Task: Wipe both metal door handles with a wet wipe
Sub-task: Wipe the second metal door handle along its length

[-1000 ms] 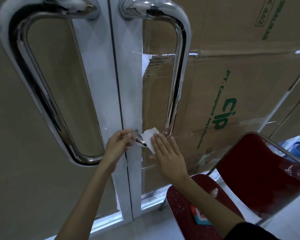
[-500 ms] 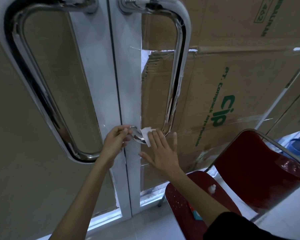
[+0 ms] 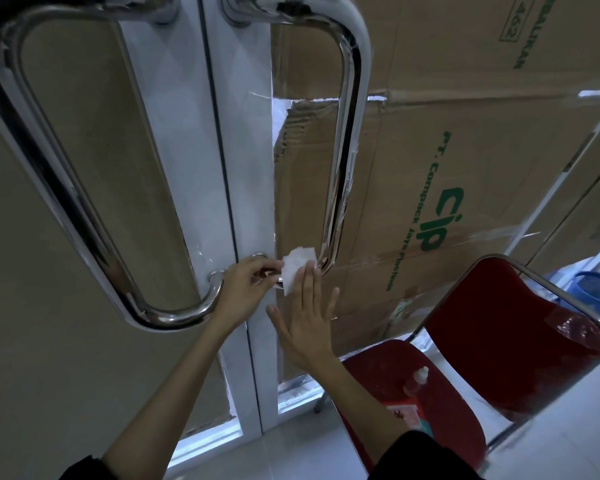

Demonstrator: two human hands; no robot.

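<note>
White wet wipe at lower bend of right polished steel U-shaped door handle, whose long axis runs up from both hands. Right hand spread flat, fingertips pressing wipe; left hand pinches its edge. Left steel handle just beside.

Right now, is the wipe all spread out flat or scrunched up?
Partly crumpled, not flat. The white wet wipe shows folds and uneven edges, pressed by the right hand's straight fingers against the right door handle's bottom end.
</note>
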